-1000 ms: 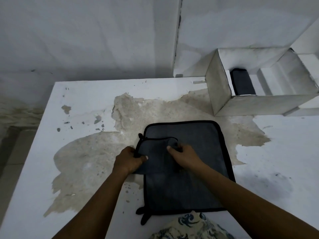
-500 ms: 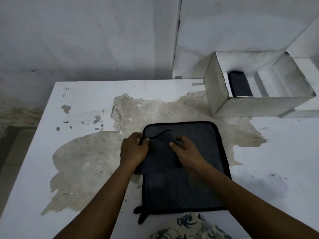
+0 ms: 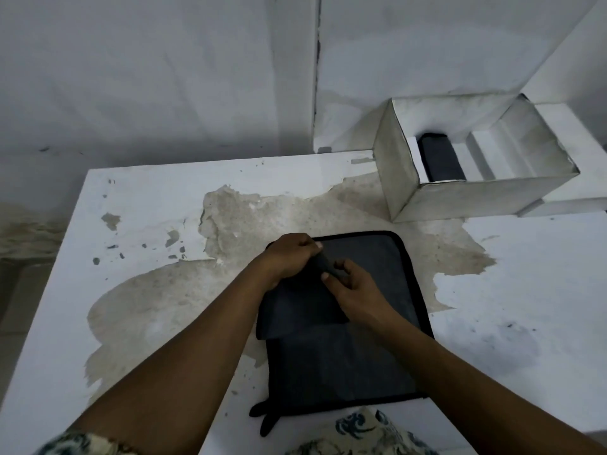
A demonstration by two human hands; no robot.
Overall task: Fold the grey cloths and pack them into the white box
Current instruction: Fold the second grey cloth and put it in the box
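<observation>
1. While it lies partly folded on a second one, the small grey cloth (image 3: 295, 310) looks soft and dull, its far edge bunched into a dark ridge.
2. The left hand (image 3: 289, 254) curls its fingers around that ridge. The right hand (image 3: 354, 287) pinches it between thumb and fingertips just beside.
3. The flat cloth (image 3: 345, 366) beneath is a round-cornered rectangle, dark grey with black piping. The black tabs at its near left corner are perhaps hanging loops.
4. Both cloths lie on the table (image 3: 147, 198), where its white coating has peeled to a rough beige patch.
5. The white box (image 3: 476, 198), open-topped with scuffed walls, stands far right, well apart from the hands. A packed cloth (image 3: 441, 157) lies folded tight along its left side.
</observation>
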